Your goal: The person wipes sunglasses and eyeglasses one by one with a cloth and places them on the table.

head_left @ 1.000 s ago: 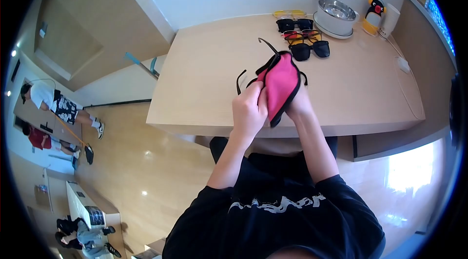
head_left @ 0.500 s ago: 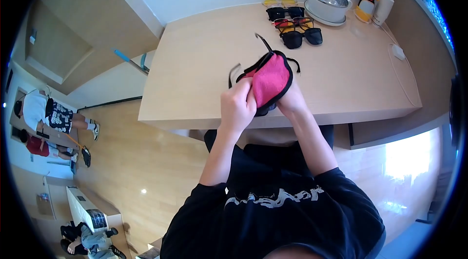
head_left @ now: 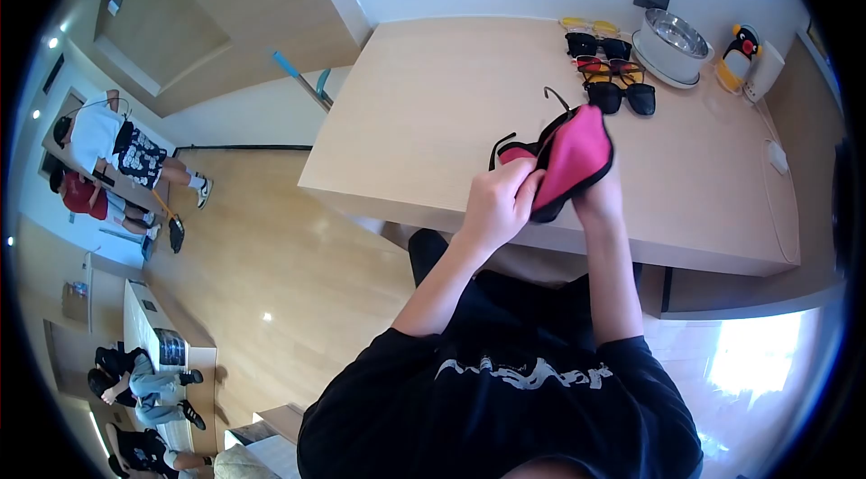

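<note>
At the tabletop's (head_left: 424, 100) front edge, the left hand (head_left: 496, 206) grasped black-edged pink cloth (head_left: 577, 156) against thin-armed glasses (head_left: 502, 138); the right hand's (head_left: 600, 198) hidden grip was unclear. Apparently mid-handling, the pair called for a gentle next move.

The left hand (head_left: 498, 207) grips the near-left edge of a black-edged pink cloth item (head_left: 579, 154). The right hand (head_left: 599, 194) is at its opposite side, fingers hidden behind it. Held glasses (head_left: 548, 129) extend two dark temples beyond the left hand. Beyond the right hand, several eyewear pieces (head_left: 622, 98) lie on the desk (head_left: 433, 109); a metal-lined bowl (head_left: 672, 50) stands farther right.
</note>
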Available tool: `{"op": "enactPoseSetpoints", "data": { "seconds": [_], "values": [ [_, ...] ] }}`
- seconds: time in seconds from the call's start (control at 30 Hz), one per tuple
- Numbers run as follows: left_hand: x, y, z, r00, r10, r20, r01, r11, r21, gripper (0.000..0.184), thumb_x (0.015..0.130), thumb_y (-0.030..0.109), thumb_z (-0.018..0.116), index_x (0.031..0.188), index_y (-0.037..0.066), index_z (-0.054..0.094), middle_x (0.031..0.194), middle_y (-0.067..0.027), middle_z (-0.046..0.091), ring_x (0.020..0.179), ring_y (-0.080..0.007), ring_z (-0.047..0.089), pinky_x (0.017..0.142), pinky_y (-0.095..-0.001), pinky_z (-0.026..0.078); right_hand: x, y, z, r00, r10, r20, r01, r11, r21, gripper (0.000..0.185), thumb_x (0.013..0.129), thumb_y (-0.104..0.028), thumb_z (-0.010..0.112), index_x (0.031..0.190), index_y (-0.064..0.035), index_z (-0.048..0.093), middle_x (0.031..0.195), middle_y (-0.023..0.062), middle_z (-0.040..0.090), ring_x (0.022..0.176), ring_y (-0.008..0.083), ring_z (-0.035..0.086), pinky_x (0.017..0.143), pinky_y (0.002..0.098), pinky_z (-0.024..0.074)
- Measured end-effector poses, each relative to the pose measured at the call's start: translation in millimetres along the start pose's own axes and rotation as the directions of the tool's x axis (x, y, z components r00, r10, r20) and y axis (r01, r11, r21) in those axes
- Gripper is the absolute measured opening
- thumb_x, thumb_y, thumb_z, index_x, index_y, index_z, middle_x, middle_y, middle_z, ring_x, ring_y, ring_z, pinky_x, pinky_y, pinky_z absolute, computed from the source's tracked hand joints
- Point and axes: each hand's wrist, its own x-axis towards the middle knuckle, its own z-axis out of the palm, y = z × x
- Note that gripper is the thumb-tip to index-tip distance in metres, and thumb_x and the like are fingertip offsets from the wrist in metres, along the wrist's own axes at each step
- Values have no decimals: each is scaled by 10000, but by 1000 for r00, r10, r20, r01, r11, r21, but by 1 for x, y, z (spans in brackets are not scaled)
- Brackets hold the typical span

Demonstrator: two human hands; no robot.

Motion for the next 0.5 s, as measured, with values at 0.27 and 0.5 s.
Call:
{"op": "enactPoseSetpoints", "data": {
  "seconds": [0.27,0.5],
  "values": [
    [2,-3,-6,995,-97,-32,95,993,-77,104,802,-1,503,862,-20,586,678,-180,581,601,-327,588,538,-331,449,-13,2,35,995,-93,-40,90,993,-72,199,830,-99,563,1007,-7,559,892,36,597,807,118,569,719,259,469],
    [1,5,-5,982,-180,63,181,983,-7,83,805,1,529,851,-29,591,665,-170,583,573,-280,590,530,-301,447,-7,-9,35,994,-79,-72,74,994,-76,282,811,-116,588,1057,16,544,937,55,595,805,112,561,720,256,461]
  ]
}}
